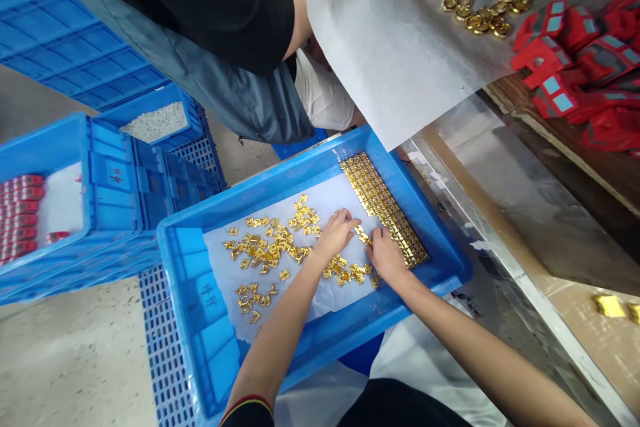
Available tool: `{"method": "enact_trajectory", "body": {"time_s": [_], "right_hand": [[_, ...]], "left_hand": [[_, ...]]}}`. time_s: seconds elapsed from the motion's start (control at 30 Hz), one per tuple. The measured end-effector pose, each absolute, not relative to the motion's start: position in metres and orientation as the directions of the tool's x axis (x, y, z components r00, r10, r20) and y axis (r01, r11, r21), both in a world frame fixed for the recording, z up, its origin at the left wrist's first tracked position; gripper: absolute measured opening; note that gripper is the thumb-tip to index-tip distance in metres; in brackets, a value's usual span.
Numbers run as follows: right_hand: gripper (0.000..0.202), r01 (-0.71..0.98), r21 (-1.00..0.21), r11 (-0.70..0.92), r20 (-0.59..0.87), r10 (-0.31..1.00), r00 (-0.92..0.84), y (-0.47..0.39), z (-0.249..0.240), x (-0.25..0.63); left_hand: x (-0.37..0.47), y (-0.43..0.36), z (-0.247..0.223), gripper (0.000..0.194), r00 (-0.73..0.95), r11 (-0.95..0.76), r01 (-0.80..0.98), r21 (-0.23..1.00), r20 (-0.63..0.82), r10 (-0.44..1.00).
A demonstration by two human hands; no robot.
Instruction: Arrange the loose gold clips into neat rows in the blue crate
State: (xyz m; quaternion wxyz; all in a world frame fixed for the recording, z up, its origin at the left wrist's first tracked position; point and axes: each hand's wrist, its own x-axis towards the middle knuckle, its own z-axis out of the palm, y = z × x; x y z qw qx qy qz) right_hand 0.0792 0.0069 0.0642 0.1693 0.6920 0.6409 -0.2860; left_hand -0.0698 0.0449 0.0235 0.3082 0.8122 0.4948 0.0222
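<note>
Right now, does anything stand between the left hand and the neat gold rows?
Partly: a few gold pieces and the right hand are between the left hand and the near end of the neat gold rows. Toward their far end, only white sheet shows.

Loose pieces (267,251) on sheet (345,197) in tray (195,260), packed rows (383,207) to their right; crate stack (113,177) left of tray; toy vehicles (575,70) on bench (557,147), upper right
</note>
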Motion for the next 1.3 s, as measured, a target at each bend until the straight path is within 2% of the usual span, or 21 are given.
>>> {"method": "enact_trajectory", "body": {"time_s": [0.3,0.47,0.67,0.8,1.07,1.3], "right_hand": [[0.031,0.99,-0.12,-0.074,-0.614,0.789,-0.015,0.012,0.071,0.074],[0.03,0.992,-0.1,-0.079,-0.618,0.786,0.001,0.014,0.07,0.073],[0.027,0.995,-0.044,-0.094,-0.589,0.807,0.051,0.014,0.074,0.074],[0.029,0.998,-0.013,-0.054,-0.587,0.809,0.037,-0.002,0.09,0.08],[0.034,0.992,-0.112,0.059,-0.721,0.682,-0.122,-0.028,0.097,0.09],[0.038,0.987,-0.155,0.041,-0.728,0.671,-0.142,-0.026,0.092,0.091]], "left_hand": [[-0.068,0.045,0.026,0.034,0.546,-0.335,0.78,0.529,-0.313,0.777],[-0.067,0.043,0.027,0.03,0.518,-0.285,0.789,0.544,-0.34,0.785],[-0.052,0.045,0.018,0.029,0.498,-0.268,0.776,0.571,-0.293,0.816],[-0.045,0.044,0.019,0.038,0.486,-0.265,0.767,0.584,-0.259,0.835],[-0.052,0.038,0.022,0.019,0.357,-0.229,0.871,0.435,-0.24,0.903],[-0.039,0.041,0.016,0.016,0.331,-0.212,0.888,0.408,-0.248,0.911]]}}
